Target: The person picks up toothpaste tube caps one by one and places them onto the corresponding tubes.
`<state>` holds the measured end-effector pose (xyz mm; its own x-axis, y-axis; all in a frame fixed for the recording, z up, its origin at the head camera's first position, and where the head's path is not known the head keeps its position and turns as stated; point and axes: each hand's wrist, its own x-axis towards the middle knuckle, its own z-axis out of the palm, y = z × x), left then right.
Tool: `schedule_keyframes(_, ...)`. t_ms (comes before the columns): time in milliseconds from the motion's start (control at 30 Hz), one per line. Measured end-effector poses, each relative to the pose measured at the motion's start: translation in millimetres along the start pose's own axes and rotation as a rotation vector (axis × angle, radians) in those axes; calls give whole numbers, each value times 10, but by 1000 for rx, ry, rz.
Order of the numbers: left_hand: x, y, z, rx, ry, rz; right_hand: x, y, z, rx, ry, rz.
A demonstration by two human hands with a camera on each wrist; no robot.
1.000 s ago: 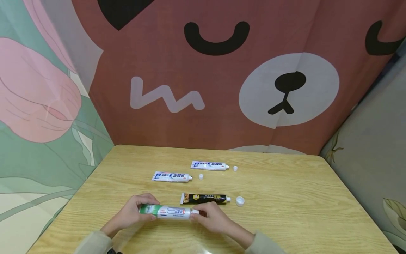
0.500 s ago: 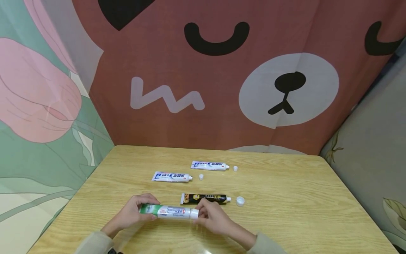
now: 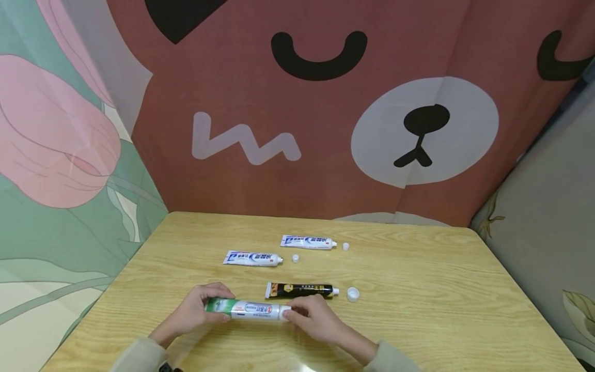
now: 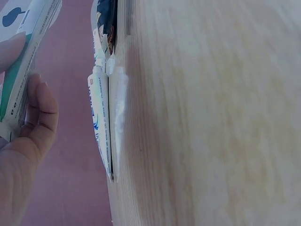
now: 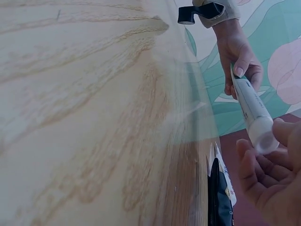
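Note:
A white-and-green toothpaste tube (image 3: pixel 255 310) is held level over the near part of the table. My left hand (image 3: pixel 195 309) grips its green tail end, thumb on one side and fingers on the other, as the left wrist view also shows on the tube (image 4: pixel 26 66). At the other end, the thumb and fingers of my right hand (image 3: pixel 313 318) pinch the white cap (image 5: pixel 262 134). Just beyond lies a black toothpaste tube (image 3: pixel 302 290), uncapped, partly overlapped by my right hand. Its round white cap (image 3: pixel 353 294) rests to its right.
Two white-and-blue toothpaste tubes lie farther back, one at left (image 3: pixel 252 259) and one behind it (image 3: pixel 308 242). Each nozzle points right toward a small white cap, the nearer cap (image 3: pixel 295 259) and the farther cap (image 3: pixel 346 247). A printed curtain (image 3: pixel 325 191) hangs behind the wooden table (image 3: pixel 441 289).
My right fingers have eased back from the cap, showing more of it half a second ago, then closed on it again. The left hand and the tube stay nearly in place.

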<state>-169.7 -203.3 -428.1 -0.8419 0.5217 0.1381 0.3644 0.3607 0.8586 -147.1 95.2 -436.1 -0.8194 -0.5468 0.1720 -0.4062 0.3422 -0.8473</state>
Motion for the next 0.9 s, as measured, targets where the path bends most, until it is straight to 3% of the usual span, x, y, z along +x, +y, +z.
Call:
schedule_keyframes(233,14,-10,15,-4,-1,-9,-18,-13,-30,75,-1,31)
schedule_keyframes(500,16,-24,19,-1,-1,-19,-49,-17,-31,29,15,-16)
schedule_keyframes(800,21,-21,23,-5,8,-16,-47,3,-35,83,-38,24)
schedule_keyframes(900,25,-19,33,-7,10,-10,-51,7,-44,49,-32,11)
